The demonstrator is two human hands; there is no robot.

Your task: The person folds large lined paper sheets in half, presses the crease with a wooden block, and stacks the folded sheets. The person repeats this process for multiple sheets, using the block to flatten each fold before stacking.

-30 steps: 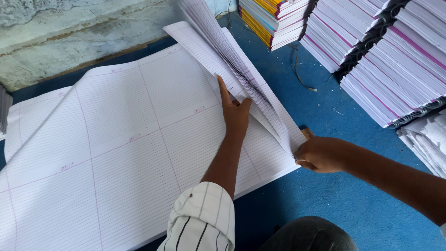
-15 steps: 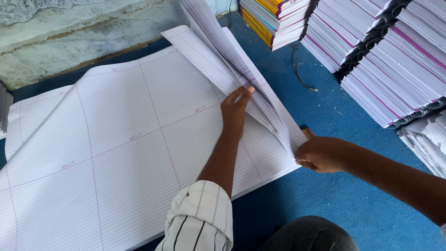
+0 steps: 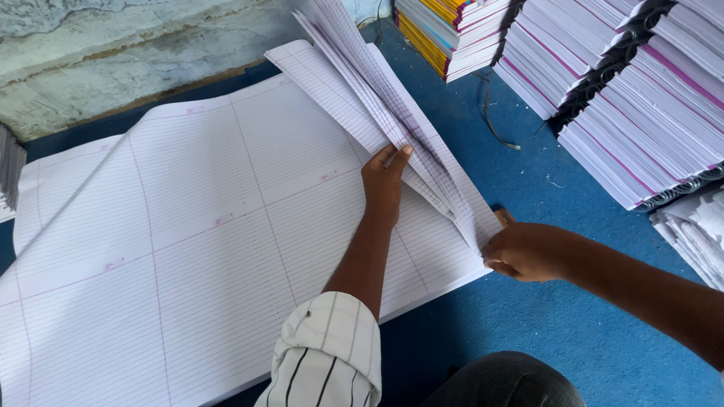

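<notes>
Blue matting [image 3: 573,332] covers the floor I'm looking down on; beyond it, at the upper right, stand stacks of bound notebooks [image 3: 648,113] with white page edges and pink stripes, and a shorter pile with yellow and orange covers [image 3: 441,34] near the top edge; a rough grey wall [image 3: 113,60] runs along the upper left; a dark cord [image 3: 494,120] lies loose on the matting between the stacks and the paper; none of these crowds the hands.

The large ruled sheets [image 3: 188,241] lie flat on the floor, a stack filling the left and centre of my view; their long axis runs from lower left to upper right; they are white, finely lined, crossed by pink margin lines.

Along the right edge a fan of lifted sheets [image 3: 392,113] rises, pointing up and away toward the top of the view, narrowing down to the near right corner.

My left hand [image 3: 385,185] presses flat, fingers spread, against the base of the fan; my right hand [image 3: 528,252] pinches the corner where the lifted sheets meet, closed tight on them.
</notes>
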